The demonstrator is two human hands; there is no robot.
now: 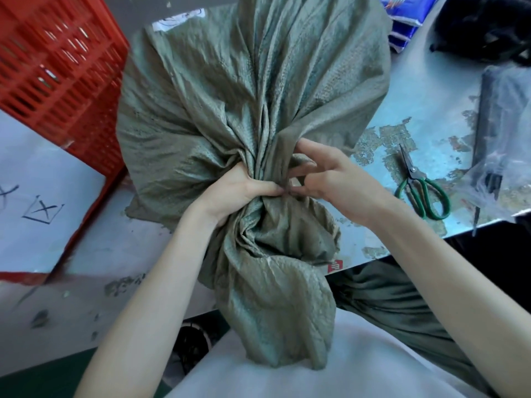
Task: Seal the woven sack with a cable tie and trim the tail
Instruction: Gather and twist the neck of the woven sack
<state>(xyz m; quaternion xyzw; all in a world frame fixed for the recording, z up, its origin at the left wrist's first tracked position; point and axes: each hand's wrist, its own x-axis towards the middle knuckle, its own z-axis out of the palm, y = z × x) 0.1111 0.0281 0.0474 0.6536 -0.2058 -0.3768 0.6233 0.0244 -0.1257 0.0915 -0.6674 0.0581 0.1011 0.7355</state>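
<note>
A grey-green woven sack (pixel 218 96) lies on the table, its mouth bunched into a neck near the table's front edge. My left hand (pixel 238 193) is clenched around that neck from the left. My right hand (pixel 330 182) meets it from the right, thumb and forefinger pinching at the neck; a small pale piece (pixel 294 182) shows between the fingers, too little to tell whether it is a cable tie. The loose end of the sack (pixel 275 297) hangs over the edge toward my body. Green-handled scissors (pixel 422 191) lie on the table to the right of my right hand.
A red slatted plastic crate (pixel 54 76) stands at the left, beside the sack. A clear plastic bag (pixel 505 156) with dark long items lies at the right edge. Blue packets (pixel 408 15) and a black bundle (pixel 488 27) sit at the back right. The worn blue tabletop (pixel 425 90) shows patches of peeling paint.
</note>
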